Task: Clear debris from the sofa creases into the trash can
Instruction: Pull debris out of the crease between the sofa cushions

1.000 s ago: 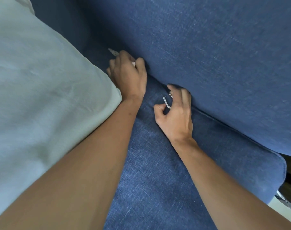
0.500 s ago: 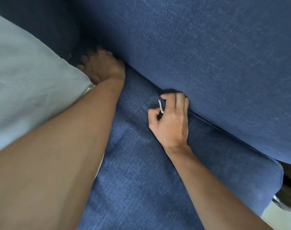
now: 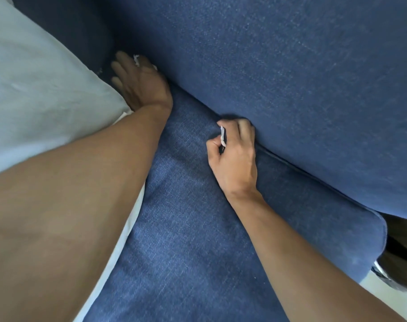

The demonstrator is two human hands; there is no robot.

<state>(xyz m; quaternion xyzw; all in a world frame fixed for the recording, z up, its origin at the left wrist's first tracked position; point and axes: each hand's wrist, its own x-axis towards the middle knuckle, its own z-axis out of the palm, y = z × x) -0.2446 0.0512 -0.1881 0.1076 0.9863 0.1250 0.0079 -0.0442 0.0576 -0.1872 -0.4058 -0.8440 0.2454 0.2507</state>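
As the left hand (image 3: 140, 81) probes the sofa crease (image 3: 193, 98) beside white scraps (image 3: 136, 60), its grip unclear, the right hand (image 3: 235, 154) along the same crease pinches a paper strip (image 3: 223, 135). Gathering underway; the trash can, unseen, comes next.

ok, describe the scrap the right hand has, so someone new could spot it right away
Find the crease where the blue sofa's back cushion meets the seat cushion. The right hand rests there, pinching a thin pale scrap between thumb and forefinger. It stands on edge as a narrow strip, unlike the crumpled white bits at the left hand further up the crease.
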